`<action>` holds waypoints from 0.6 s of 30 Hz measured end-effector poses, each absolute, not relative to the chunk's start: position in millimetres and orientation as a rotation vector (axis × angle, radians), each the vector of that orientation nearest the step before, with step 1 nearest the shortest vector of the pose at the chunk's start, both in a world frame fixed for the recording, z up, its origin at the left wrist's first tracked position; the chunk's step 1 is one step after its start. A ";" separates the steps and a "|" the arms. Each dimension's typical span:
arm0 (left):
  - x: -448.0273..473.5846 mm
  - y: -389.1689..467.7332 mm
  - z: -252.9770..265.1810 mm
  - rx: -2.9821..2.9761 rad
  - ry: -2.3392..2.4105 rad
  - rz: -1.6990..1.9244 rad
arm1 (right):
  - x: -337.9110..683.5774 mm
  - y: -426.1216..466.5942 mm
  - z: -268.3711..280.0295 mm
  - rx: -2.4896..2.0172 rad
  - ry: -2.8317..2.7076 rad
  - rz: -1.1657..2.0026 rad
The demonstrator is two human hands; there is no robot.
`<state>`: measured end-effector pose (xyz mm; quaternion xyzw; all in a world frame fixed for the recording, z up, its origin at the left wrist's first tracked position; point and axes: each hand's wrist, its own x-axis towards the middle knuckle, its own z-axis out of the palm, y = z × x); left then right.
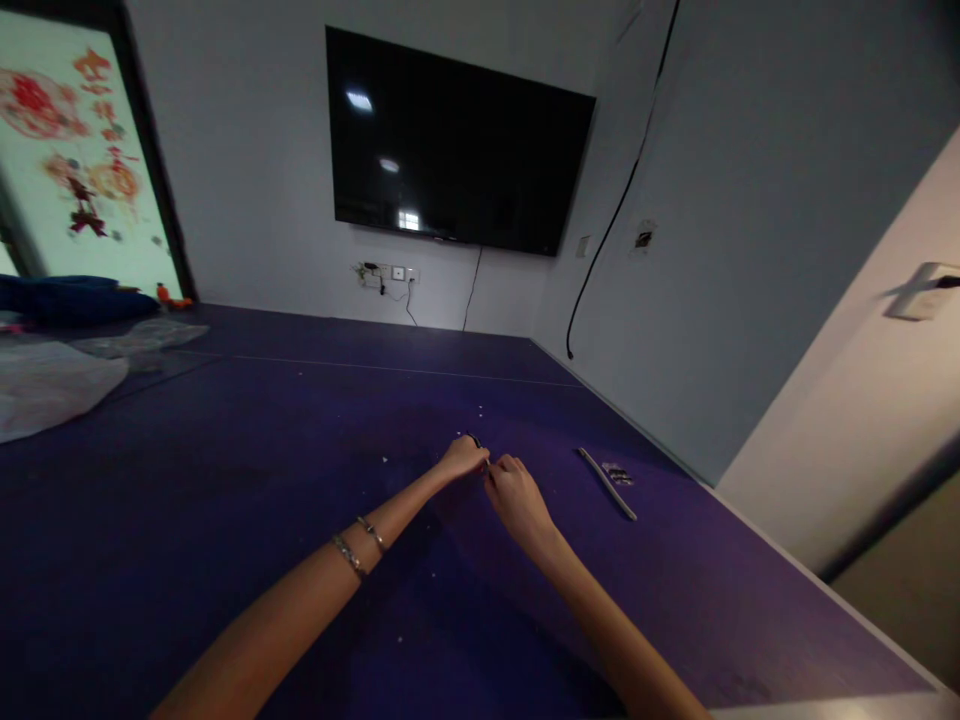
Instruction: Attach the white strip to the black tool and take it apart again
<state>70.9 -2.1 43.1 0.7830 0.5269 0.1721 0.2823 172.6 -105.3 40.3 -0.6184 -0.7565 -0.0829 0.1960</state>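
Note:
Above the purple surface, my left hand and my right hand meet with their fingertips close together. Both are closed, the fingers pinched. A short dark piece sticks out past the left hand's fingers. Between the two hands shows a small, thin, pale bit, too small to name. To the right of my right hand lies a long, slightly curved grey strip. Beside it is a small clear packet with dark pieces in it. Tiny white bits are scattered around the hands.
The purple surface reaches back to the wall. Crumpled clear plastic and a dark blue cloth lie at the far left. A black cable hangs down the right wall. A television is mounted above sockets.

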 end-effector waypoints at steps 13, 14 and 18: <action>-14.0 54.9 31.6 2.283 1.651 0.085 | 278.9 -112.9 25.7 -1.864 -1.894 -0.031; -15.0 55.9 30.3 2.294 1.656 0.065 | 288.0 -113.5 23.7 -1.893 -1.876 -0.038; -15.5 53.9 29.1 2.320 1.647 0.021 | 317.3 -117.7 18.2 -2.001 -1.824 -0.025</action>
